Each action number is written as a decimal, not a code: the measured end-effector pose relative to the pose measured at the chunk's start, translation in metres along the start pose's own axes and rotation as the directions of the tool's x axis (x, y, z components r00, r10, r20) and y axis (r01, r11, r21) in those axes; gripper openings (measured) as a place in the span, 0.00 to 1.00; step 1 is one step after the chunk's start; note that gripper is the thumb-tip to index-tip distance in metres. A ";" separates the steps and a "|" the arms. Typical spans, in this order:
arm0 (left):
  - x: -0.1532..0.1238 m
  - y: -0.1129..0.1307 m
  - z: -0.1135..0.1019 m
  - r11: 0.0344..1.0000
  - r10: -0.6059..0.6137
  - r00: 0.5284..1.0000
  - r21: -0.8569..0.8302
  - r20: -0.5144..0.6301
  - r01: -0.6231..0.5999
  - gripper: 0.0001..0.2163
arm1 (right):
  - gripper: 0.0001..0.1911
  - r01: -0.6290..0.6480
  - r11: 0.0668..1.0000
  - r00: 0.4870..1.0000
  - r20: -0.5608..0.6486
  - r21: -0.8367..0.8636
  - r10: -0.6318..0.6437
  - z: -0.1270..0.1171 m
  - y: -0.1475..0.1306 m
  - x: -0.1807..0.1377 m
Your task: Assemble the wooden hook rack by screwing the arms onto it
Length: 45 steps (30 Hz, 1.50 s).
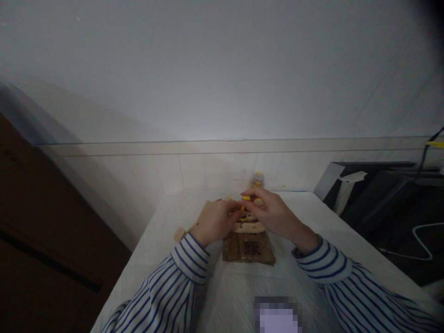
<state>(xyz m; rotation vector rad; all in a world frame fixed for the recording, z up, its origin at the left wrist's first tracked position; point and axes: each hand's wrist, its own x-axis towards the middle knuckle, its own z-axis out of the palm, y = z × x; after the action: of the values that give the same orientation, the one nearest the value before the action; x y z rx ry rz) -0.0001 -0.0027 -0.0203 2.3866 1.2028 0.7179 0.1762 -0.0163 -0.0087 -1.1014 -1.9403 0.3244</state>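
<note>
Right hand (272, 210) pinches a small yellow piece (246, 198). Left hand (218, 220) curls beside it; its grip I can't tell.

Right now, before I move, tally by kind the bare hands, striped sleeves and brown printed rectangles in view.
Bare left hand and bare right hand: 2
Blue-and-white striped cloth sleeves: 2
Flat brown rectangle with dark print: 1
Total: 5
Small yellow pieces at the hands are too covered to count.
</note>
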 end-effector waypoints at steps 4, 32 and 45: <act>0.000 0.000 -0.001 0.999 0.032 0.999 -0.043 0.044 -0.031 0.13 | 0.05 -0.007 1.000 0.999 -0.031 -0.022 0.007 0.002 0.001 -0.001; 0.001 -0.002 0.007 0.999 0.030 0.998 0.031 -0.063 -0.028 0.13 | 0.10 -0.065 0.997 0.998 0.020 0.030 0.064 0.002 -0.001 0.001; -0.001 -0.006 0.005 0.997 0.031 0.998 0.068 -0.053 -0.027 0.12 | 0.13 0.020 1.000 0.996 0.083 0.018 -0.022 -0.006 -0.004 0.002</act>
<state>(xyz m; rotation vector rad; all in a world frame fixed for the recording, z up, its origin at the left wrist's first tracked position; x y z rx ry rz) -0.0016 -0.0005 -0.0279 2.4590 1.2350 0.7675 0.1777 -0.0181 -0.0014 -1.0704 -2.0170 0.3800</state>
